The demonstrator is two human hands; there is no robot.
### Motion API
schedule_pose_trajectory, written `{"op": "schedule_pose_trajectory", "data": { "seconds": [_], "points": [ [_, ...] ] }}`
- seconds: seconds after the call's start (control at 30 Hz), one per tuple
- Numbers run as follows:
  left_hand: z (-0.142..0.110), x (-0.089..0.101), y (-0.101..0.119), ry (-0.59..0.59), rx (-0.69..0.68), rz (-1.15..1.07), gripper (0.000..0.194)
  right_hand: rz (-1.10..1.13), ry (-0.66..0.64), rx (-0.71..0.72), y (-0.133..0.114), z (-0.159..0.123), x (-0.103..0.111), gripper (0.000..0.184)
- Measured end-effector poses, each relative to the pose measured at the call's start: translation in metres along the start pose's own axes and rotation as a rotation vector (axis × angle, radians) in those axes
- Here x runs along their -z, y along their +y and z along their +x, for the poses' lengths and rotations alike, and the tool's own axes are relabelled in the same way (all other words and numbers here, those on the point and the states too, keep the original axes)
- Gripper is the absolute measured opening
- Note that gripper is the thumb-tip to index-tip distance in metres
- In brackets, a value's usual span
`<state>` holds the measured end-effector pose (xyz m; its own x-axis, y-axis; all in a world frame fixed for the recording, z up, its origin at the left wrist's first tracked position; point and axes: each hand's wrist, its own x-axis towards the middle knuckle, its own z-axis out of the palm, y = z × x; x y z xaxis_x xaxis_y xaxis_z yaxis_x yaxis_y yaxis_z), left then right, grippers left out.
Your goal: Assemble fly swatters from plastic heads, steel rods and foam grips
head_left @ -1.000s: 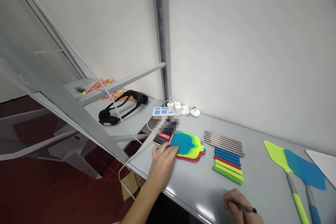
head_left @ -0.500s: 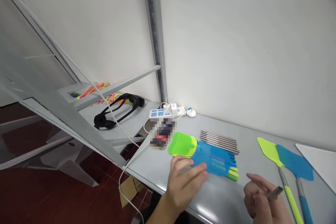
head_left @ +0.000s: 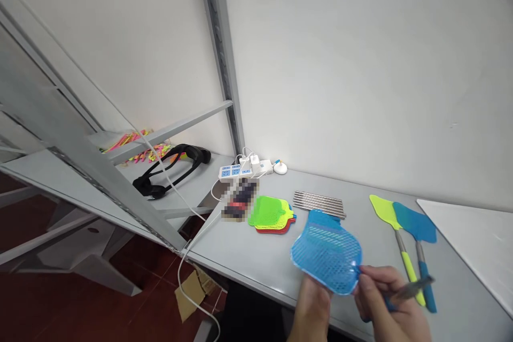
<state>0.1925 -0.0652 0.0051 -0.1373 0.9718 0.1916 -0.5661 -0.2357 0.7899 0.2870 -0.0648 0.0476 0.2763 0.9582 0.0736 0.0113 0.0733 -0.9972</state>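
A blue perforated fly swatter head (head_left: 328,256) is raised above the table, tilted toward me. My left hand (head_left: 315,304) is beneath and behind it, closed on it with most fingers hidden. My right hand (head_left: 385,299) pinches at the head's narrow neck and also grips a handle with a metal rod (head_left: 414,287) and a blue grip, partly covered by the fingers. Blue pieces (head_left: 323,218) lie behind the raised head, partly hidden. Farther left rests a stack of green, yellow and red swatter heads (head_left: 270,212). Several metal rods (head_left: 318,203) lie side by side behind.
On the right lie a yellow-green fly swatter (head_left: 387,211) and a blue one (head_left: 417,224), beside a white board (head_left: 473,235). A power strip (head_left: 230,172), a blurred-out object (head_left: 240,200) and a black headset (head_left: 172,171) are to the left. A white cable (head_left: 182,272) hangs over the edge.
A blue swatter head has been lifted from the pile into my hands. My left hand moved right, next to my right hand. The view has shifted slightly.
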Motion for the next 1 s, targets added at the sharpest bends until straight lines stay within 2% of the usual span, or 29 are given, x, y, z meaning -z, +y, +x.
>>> {"op": "schedule_pose_trajectory", "data": {
  "seconds": [0.1, 0.13, 0.17, 0.23, 0.3, 0.37, 0.43, 0.6, 0.83, 1.0],
  "points": [
    [-0.009, 0.003, 0.015, -0.041, 0.347, -0.182, 0.046, -0.056, -0.240, 0.094, 0.003, -0.015, -0.012, 0.025],
    [-0.009, 0.005, 0.023, -0.033, 0.404, -0.220, 0.043, -0.080, -0.316, 0.133, 0.005, -0.018, -0.012, 0.024],
    [-0.009, 0.007, 0.031, -0.015, 0.400, -0.228, 0.041, -0.117, -0.366, 0.170, 0.007, -0.021, -0.010, 0.022],
    [-0.008, 0.009, 0.047, 0.016, 0.306, -0.223, 0.039, -0.202, -0.399, 0.252, 0.010, -0.024, -0.001, 0.025],
    [-0.009, 0.009, 0.062, 0.043, 0.199, -0.204, 0.038, -0.286, -0.390, 0.312, 0.010, -0.029, 0.010, 0.029],
    [-0.015, 0.009, 0.074, 0.051, 0.151, -0.182, 0.037, -0.363, -0.378, 0.329, 0.007, -0.037, 0.019, 0.030],
    [-0.022, 0.009, 0.082, 0.040, 0.155, -0.176, 0.037, -0.454, -0.411, 0.355, 0.002, -0.047, 0.022, 0.028],
    [-0.039, 0.011, 0.091, -0.032, 0.245, -0.190, 0.040, -0.574, -0.562, 0.528, -0.011, -0.070, 0.020, 0.028],
    [-0.050, 0.011, 0.095, -0.094, 0.234, -0.226, 0.036, -0.592, -0.388, 0.694, -0.009, -0.085, 0.032, 0.027],
    [-0.053, 0.010, 0.094, -0.170, 0.188, -0.203, 0.036, -0.698, -0.342, 0.736, -0.013, -0.089, 0.038, 0.026]
  ]
}}
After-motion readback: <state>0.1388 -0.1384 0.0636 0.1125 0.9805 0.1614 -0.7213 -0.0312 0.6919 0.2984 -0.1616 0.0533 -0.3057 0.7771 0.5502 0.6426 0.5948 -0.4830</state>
